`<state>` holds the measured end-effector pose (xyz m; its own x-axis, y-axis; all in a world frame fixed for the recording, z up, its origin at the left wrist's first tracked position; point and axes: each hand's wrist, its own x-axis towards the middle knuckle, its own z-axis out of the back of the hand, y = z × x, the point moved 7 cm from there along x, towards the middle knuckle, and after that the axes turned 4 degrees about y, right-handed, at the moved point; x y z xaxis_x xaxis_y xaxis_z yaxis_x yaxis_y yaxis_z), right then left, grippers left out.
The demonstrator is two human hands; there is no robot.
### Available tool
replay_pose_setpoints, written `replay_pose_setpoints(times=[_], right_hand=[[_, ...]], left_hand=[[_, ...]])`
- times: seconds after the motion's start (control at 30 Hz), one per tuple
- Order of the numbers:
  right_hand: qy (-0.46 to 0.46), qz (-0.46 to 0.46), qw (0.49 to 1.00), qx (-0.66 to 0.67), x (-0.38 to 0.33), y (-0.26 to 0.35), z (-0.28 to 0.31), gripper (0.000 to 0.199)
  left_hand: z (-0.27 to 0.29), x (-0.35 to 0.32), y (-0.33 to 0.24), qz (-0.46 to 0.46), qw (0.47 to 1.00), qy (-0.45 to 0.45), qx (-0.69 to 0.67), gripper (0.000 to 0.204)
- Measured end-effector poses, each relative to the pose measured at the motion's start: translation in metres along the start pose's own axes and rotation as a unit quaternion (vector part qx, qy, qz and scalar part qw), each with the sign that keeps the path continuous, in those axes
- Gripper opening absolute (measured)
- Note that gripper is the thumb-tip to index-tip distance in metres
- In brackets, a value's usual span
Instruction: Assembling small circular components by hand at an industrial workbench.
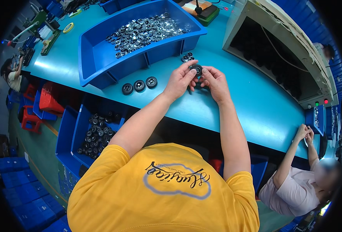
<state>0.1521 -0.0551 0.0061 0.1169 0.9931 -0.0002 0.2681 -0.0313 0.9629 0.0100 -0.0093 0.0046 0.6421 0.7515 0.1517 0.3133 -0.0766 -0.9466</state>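
Between my two hands, above the teal tabletop, is a small black toy wheel point(196, 70) with a metallic hub. My left hand point(179, 80) grips it from the left, thumb on its face. From the other side my right hand point(216, 83) pinches its edge with thumb and fingers. Just beyond my hands lie a few shiny wheel hubs point(187, 57). To the left, three finished-looking black wheels point(139, 86) stand in a row beside the large blue bin point(95, 77), which holds many silvery hubs point(147, 33).
A blue crate point(75, 133) of black wheels sits below the table edge at left. A pale machine with a dark opening point(279, 50) occupies the table's right. Another person point(294, 185) works at the lower right; yellow tape point(68, 28) lies far left.
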Motion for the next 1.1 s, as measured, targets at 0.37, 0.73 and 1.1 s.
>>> replay_pose_setpoints(times=[0.37, 0.73, 1.1], right_hand=[[-0.003, 0.011, 1.000, 0.028, 0.003, -0.003, 0.006, 0.029], [0.035, 0.042, 0.996, -0.065, -0.002, 0.011, -0.006, 0.025], [0.061, -0.033, 0.997, -0.033, -0.003, -0.004, -0.006, 0.036]], left_hand=[[-0.007, 0.000, -0.005, -0.003, 1.000, 0.010, 0.019, 0.043], [0.003, 0.004, 0.016, 0.065, 0.993, 0.054, -0.088, 0.041], [-0.001, 0.002, 0.017, 0.115, 0.980, 0.075, -0.143, 0.041]])
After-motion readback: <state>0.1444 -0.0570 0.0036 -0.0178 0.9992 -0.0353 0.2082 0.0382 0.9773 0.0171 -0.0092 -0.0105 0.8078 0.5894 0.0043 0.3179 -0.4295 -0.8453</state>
